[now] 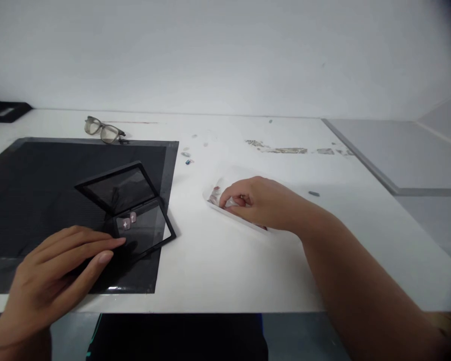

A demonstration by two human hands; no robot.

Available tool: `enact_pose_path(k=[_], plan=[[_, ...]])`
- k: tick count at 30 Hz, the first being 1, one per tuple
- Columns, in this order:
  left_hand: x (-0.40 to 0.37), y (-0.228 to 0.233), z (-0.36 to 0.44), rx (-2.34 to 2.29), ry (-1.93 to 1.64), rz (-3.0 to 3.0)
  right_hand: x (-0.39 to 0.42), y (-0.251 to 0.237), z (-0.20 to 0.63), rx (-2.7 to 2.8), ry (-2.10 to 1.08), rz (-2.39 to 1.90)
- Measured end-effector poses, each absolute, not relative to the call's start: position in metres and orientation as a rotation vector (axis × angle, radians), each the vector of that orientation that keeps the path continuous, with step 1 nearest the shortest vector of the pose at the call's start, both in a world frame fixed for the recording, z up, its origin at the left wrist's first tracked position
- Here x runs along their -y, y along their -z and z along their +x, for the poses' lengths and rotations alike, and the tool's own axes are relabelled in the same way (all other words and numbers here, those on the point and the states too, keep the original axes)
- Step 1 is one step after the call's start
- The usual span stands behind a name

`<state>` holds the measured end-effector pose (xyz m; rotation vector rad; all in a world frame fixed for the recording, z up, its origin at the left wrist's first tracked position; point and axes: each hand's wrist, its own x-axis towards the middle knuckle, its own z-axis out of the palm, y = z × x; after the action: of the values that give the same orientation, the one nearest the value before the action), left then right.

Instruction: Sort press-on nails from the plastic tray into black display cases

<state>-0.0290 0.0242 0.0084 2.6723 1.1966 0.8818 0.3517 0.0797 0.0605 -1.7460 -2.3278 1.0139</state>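
Observation:
A black hinged case [145, 228] lies opened, partly on the dark mat, its windowed lid [120, 189] tilted back. Two small pinkish square pieces [126, 224] sit on its glossy inner surface, at least one bearing a pale star shape. My left hand [65, 263] is at the near left edge of the case, fingers stretched out, the fingertips at its rim. My right hand [257, 200] reaches into a shallow white tray [233, 219] with its fingers curled together. Small clear and reddish bits show in the tray beside the fingers; whatever is between the fingertips is hidden.
Eyeglasses [104, 131] lie behind the dark mat [41, 200]. Small bits [188, 162] are scattered between mat and tray. A small grey piece [313, 193] lies right of the tray. Worn patches [289, 150] mark the white table, and a grey panel [391, 155] stands at right.

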Motion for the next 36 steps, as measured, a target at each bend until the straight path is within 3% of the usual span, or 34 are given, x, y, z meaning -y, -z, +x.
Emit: enact_pose_path(k=[27, 36], plan=[[-0.026, -0.01, -0.024, -1.148, -0.871, 2.716, -0.083, -0.06, 0.361, 2.274, -0.932, -1.747], [-0.029, -0.012, -0.023, -1.101, -0.868, 2.765, -0.083, -0.061, 0.361, 2.249, -1.114, -1.813]])
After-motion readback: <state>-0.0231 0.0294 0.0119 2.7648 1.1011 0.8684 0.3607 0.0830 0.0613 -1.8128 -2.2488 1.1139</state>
